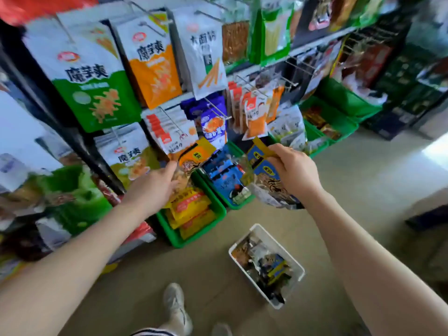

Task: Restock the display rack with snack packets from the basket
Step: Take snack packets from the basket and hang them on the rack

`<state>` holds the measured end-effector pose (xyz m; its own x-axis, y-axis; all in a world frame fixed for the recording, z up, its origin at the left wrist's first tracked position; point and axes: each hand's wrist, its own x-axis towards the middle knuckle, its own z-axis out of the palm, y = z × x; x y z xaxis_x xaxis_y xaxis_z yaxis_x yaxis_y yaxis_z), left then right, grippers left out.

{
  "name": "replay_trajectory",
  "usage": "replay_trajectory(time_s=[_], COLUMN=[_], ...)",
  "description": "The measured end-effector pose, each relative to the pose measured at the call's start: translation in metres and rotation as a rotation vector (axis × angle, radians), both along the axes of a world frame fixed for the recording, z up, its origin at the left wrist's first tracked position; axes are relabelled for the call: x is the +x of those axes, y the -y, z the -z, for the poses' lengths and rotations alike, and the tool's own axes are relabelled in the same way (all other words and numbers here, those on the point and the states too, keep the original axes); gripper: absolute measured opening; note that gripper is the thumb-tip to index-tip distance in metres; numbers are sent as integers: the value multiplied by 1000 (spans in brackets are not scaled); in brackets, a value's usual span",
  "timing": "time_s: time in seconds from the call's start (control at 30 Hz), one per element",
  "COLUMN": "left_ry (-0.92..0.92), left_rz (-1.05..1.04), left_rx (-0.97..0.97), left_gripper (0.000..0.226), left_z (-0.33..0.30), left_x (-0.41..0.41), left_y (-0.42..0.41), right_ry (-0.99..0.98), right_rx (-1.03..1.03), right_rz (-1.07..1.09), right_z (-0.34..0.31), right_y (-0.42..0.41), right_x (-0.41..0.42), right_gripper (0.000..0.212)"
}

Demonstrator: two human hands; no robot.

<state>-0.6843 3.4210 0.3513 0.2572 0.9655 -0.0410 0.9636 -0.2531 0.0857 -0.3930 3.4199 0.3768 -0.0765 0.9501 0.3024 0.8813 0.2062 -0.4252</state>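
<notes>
My right hand pinches the top of a blue and yellow snack packet and holds it up in front of the rack's lower hooks. My left hand reaches to an orange-topped packet that hangs low on the rack, with the fingers on its clear lower part. The display rack fills the upper left with hanging packets on metal hooks. A white basket stands on the floor below my right arm and holds several more packets.
Green bins of yellow and blue packets line the rack's foot. More green bins run to the right. The floor is beige tile. My shoe is at the bottom middle. A dark object lies at the far right.
</notes>
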Motion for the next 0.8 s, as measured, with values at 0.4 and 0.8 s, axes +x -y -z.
replay_trajectory(time_s=[0.4,0.8], left_ry=[152,-119], left_rz=[-500,-620], left_rx=[572,866], left_gripper=[45,41], left_z=[-183,-258], left_x=[-219,-441], left_y=[79,74], right_ry=[-108,-44], right_rx=[350,799], right_rz=[-590,-611], right_z=[-164,-267], right_y=[-48,-76], right_x=[-236,-472], right_gripper=[34,38])
